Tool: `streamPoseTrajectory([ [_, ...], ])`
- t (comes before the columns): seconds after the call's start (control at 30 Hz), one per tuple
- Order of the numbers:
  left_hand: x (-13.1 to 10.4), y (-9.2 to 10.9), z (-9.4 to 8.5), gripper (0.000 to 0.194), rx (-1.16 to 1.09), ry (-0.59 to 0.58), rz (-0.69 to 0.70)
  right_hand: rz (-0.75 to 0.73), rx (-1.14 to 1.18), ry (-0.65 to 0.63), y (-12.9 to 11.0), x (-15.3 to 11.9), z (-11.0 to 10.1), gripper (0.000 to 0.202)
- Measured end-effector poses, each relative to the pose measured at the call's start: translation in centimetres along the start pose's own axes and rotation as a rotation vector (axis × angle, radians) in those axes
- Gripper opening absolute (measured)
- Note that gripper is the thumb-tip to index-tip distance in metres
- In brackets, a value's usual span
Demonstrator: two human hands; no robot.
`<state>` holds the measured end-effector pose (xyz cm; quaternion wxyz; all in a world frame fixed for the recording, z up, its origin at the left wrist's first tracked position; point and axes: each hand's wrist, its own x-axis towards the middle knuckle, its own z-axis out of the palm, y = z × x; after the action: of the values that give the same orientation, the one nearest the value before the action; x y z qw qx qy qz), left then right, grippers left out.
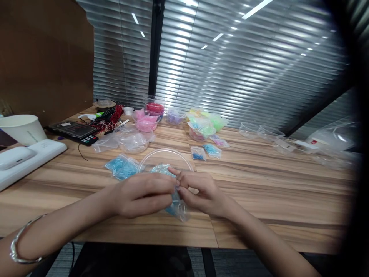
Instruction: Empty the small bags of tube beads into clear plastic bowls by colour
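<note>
A small clear plastic bag (179, 207) with blue contents hangs from my fingers, just in front of a round clear plastic bowl (165, 151). My left hand (147, 194) pinches the bag's upper edge, fingers pressed together. My right hand (201, 190) grips the same edge between thumb and fingers, its fingertips meeting those of the left. Pale blue, tube-like pieces (161, 169) lie in the bowl, partly hidden behind my hands. Left of the bowl rest bags of blue pieces (122, 166) on the wooden table (259, 200).
Small bags (212, 150) of blue pieces lie beyond the bowl. Behind stand tubs of pink packets (145, 120) and coloured bags (201, 125). Empty clear containers (268, 132) are at the right. A paper cup (23, 129) and white power strip (43, 154) sit at the left.
</note>
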<state>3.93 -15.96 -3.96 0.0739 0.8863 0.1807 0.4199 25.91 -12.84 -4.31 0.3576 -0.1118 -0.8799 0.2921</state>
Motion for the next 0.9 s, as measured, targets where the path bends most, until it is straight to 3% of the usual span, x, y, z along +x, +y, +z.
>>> streamPoseTrajectory([
  [0.1,0.1,-0.3,0.3,0.032,-0.039,0.054,0.117,0.068,0.017,0.008,0.2,0.1,-0.3,0.022],
  [0.2,0.3,-0.7,0.7,0.032,0.056,0.061,0.099,0.141,0.038,0.059,0.6,0.0,-0.4,0.023],
  [0.37,0.4,-1.4,1.4,0.077,0.030,-0.074,-0.049,0.278,0.089,0.148,1.0,0.0,-0.3,0.031],
  [0.57,0.3,-1.5,1.7,0.056,0.030,0.018,-0.073,0.273,0.137,0.187,0.9,0.2,-0.3,0.028],
  [0.77,0.0,-1.5,1.6,0.060,0.125,0.189,-0.079,0.286,0.091,0.274,1.0,0.1,-0.5,0.031],
  [0.9,-0.1,-1.8,1.4,0.067,0.156,0.156,-0.146,0.321,0.084,0.323,1.3,0.1,-0.7,0.032],
])
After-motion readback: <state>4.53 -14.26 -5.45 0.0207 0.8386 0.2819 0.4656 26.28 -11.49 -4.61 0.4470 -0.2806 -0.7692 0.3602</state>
